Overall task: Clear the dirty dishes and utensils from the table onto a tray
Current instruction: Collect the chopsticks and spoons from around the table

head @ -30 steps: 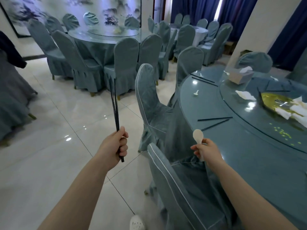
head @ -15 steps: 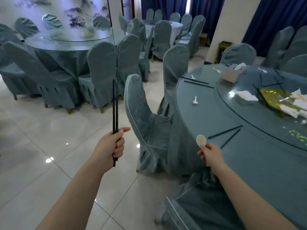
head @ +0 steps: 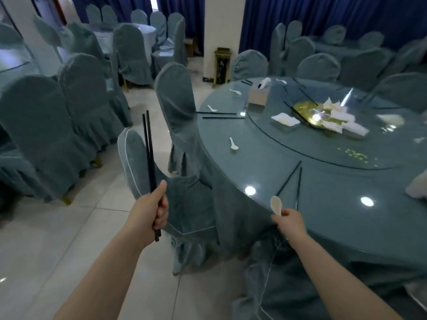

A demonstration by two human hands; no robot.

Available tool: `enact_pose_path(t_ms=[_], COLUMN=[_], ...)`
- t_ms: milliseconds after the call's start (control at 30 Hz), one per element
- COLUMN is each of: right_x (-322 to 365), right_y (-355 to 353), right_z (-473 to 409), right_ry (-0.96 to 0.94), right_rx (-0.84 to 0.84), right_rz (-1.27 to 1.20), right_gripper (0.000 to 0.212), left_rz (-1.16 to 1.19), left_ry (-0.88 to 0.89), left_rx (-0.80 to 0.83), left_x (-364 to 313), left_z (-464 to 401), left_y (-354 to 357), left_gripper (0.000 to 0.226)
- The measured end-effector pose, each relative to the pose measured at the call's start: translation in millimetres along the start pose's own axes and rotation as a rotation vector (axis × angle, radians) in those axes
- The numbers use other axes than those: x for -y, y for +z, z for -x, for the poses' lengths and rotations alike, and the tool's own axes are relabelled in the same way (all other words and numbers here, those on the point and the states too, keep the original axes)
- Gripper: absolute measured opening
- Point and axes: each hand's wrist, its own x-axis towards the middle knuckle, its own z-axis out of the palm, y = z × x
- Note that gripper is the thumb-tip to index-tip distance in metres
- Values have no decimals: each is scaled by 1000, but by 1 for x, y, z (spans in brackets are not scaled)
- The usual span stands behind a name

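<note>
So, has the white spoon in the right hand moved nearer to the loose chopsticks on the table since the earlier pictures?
Yes. The white spoon in the right hand now sits just below the near tips of the loose chopsticks at the table edge; earlier it was left of them.

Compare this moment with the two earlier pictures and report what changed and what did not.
The view swung right: the round table now fills more of the picture, and the far table on the left has slid off. Nothing was picked up or let go. The left hand still grips the black chopsticks upright, the right hand still holds the white spoon. Chopsticks and spoons on the table lie as before.
</note>
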Motion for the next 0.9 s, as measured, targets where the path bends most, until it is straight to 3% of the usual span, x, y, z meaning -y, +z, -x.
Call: enact_pose_path(t_ms=[233,400,567,700,900], right_x=[-1,-11,-26,-12,13], right_y=[2,-10,-13,-2,17], right_z=[-29,-93,-142,-181,-205], right_ry=[136,224,336,311,368], right_rx=[-150,-295,-347,-404,-339], right_rz=[19,225,295,234,279], right_gripper=[13,12,24,47,30], left_rz=[-76,-105,-151,-165,-210], left_ry=[-88,-127,-165,-185,-243], left_rx=[135,180,189,201,222], left_x=[-19,-28,-36,-43,-46], left_z=[-83,-160,-228,-275,-312], left_y=[9,29,57,78,89], left_gripper=[45,43,42,42,42])
